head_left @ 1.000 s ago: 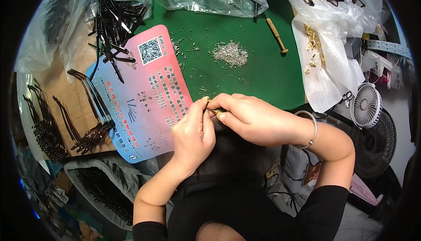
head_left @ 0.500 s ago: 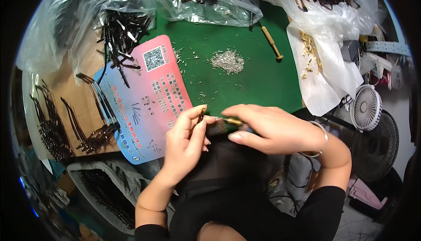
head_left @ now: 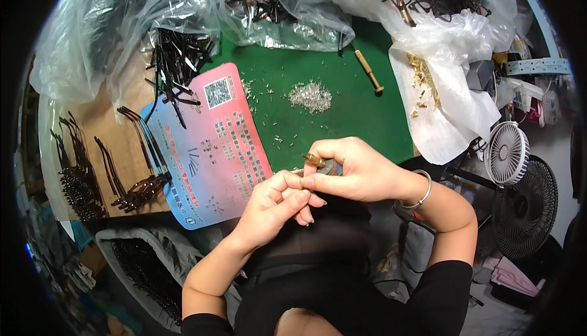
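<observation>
My right hand [head_left: 361, 168] is closed round a small screwdriver [head_left: 314, 160] with a brass-coloured collar. Its thin tip points left, away from my palm. Close beside it, my left hand [head_left: 266, 207] is closed, thumb and fingers curled together; what they hold, if anything, is hidden. The fingertips of both hands meet or nearly meet in front of my body, at the near edge of the green mat [head_left: 361, 122]. Beyond them on the mat lies a pile of tiny silvery metal parts [head_left: 310, 96], with loose ones scattered round it.
A pink and blue printed sheet [head_left: 205, 146] lies left of my hands. Dark eyeglass temples [head_left: 174, 61] and brown eyeglass frames [head_left: 143, 192] lie farther left. A brass-coloured rod tool [head_left: 369, 72], gold parts [head_left: 422, 79] on white paper and a white fan [head_left: 506, 152] are right.
My right hand has moved left and slightly up, and the screwdriver tip now angles up-left. A small brown piece seen in my left fingers is now hidden. The whole view has shifted slightly.
</observation>
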Motion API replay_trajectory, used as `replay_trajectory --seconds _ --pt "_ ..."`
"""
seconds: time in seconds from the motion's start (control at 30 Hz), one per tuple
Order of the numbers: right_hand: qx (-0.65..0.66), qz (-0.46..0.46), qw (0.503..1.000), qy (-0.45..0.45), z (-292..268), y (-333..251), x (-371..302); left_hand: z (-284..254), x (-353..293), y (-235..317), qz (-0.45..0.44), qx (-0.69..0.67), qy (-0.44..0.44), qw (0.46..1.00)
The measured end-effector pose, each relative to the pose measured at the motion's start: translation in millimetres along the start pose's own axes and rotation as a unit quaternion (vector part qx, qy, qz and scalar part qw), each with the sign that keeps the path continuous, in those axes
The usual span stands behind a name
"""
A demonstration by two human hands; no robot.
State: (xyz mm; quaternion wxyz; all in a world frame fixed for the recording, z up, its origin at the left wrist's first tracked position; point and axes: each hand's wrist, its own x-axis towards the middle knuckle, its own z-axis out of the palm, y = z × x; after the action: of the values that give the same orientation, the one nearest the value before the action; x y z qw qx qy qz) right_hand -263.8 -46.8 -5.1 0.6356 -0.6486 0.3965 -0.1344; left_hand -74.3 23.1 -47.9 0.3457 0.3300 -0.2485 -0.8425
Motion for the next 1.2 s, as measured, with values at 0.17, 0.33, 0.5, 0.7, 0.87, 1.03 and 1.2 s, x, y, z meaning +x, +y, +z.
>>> replay_trajectory --seconds 0.17,0.33,0.5,0.7,0.87,1.03,1.2 --pt "0.017 -0.051 0.999 -0.007 -4 8 -10 1 -6 9 -0.012 0.094 0.035 0.995" --pt "-0.171 0.006 0.980 0.100 -21 38 -32 7 0 32 0.029 0.320 0.081 0.944" --pt "-0.228 -0.028 0.967 0.106 -19 49 -34 -10 84 75 0.314 0.636 0.158 0.687" --pt "-0.230 -0.054 0.962 0.140 -22 54 -20 -26 190 130 0.299 0.653 0.342 0.606" --pt "-0.161 -0.026 0.977 0.139 -26 55 -37 -16 116 140 0.253 0.597 0.255 0.718" --pt "-0.165 -0.088 0.965 0.186 -24 63 -27 -52 17 94 0.131 0.546 0.354 0.748" --pt "-0.233 -0.067 0.955 0.170 -17 58 -28 -34 12 93 0.205 0.725 0.357 0.553"
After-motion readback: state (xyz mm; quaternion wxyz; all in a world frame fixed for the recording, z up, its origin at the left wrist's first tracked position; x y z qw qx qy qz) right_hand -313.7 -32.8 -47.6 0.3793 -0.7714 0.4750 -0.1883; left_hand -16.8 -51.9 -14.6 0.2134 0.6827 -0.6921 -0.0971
